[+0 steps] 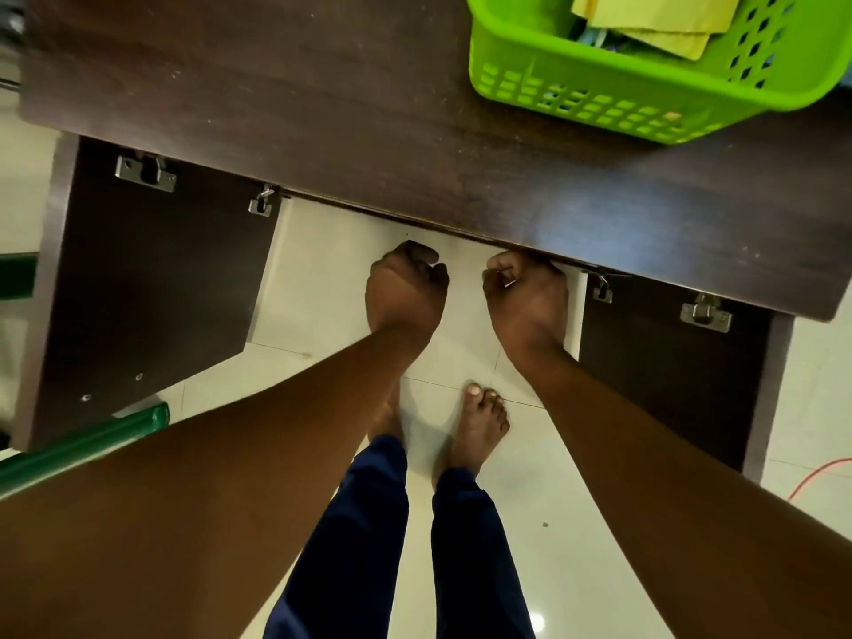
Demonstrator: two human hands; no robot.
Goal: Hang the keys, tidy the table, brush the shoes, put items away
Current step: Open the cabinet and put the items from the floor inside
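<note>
I look straight down at a dark wooden cabinet [322, 108] with both of its doors swung open. My left hand [405, 288] hangs just in front of the cabinet's top edge, fingers curled into a fist with nothing visible in it. My right hand [525, 292] is also curled, with its knuckles against the underside of that edge. A small pale metal sliver [508, 282] shows between its thumb and fingers; I cannot tell what it is. No keys, shoes or brush are in view.
A green plastic basket [599, 99] holding yellow cloth stands on the cabinet top at the right. The left door [152, 292] and the right door [668, 362] flank my bare feet on white tiles. A green pole [83, 449] lies at the lower left, and an orange cord [820, 477] at the right.
</note>
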